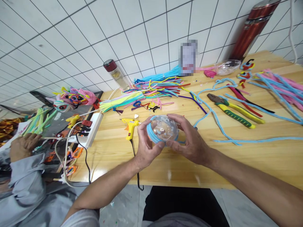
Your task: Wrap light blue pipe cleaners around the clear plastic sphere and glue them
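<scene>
Cupping a clear ball (165, 128) over the wooden table (189, 173), left hand (147, 144) and right hand (193, 142) face white tiles (155, 33).

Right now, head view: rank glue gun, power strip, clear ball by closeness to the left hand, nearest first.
From the left hand:
1. Clear ball: in its grasp, shared with the right hand.
2. Yellow glue gun: on the table, just left of the hand.
3. White power strip: farther left.
</scene>
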Demonstrator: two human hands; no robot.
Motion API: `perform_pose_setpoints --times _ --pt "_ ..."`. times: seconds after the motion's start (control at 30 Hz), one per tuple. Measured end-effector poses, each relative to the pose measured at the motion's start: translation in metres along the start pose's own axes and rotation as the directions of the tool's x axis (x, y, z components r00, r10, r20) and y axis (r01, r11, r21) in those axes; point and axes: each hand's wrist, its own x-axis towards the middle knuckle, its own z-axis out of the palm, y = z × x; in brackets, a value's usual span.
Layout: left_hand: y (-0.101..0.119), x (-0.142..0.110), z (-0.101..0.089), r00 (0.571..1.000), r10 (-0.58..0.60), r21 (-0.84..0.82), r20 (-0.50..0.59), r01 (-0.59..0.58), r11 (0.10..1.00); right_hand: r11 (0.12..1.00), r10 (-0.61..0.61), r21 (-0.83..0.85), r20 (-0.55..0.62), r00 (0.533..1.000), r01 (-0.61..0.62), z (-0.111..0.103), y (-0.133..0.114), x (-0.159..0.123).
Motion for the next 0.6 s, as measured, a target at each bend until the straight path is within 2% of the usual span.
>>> perform_pose_setpoints --times 0.3,0.6 --pt "0.0028 0.0025 0.0003 0.999 0.007 -0.02 -0.047 -0.008 1.0 0.999 -0.053 -0.005 0.076 0.996 0.054 -0.004 0.003 -0.0018" --pt "0.0037 0.0042 0.0017 0.998 -0.043 -0.023 -0.04 0.042 0.999 0.998 -0.044 -0.045 0.067 0.997 0.047 -0.003 0.0067 -0.0009"
